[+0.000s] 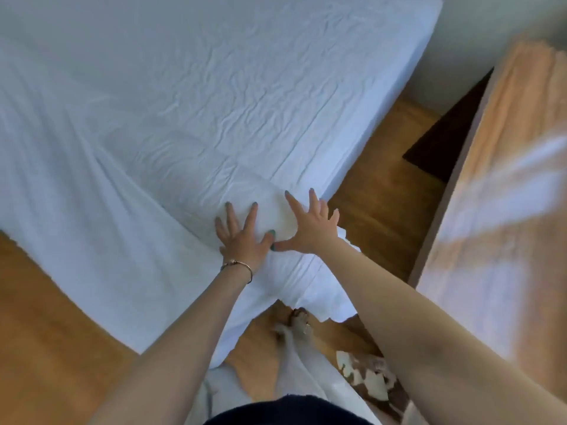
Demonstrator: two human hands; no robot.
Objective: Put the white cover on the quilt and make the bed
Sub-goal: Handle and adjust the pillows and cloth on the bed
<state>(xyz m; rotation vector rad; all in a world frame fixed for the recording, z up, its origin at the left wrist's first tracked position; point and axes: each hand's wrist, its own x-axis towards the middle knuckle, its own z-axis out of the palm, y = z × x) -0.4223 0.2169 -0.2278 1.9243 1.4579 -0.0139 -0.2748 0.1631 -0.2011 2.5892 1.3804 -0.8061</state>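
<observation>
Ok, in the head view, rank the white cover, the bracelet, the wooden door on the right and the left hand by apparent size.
1. white cover, fills most of the frame
2. wooden door, though nearness to the camera inflates it
3. left hand
4. bracelet, the smallest

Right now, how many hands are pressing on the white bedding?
2. The left hand lies flat with fingers spread on the white cover at the bed's near corner; the right hand lies flat just beside it, thumbs nearly touching. None seem hidden.
</observation>
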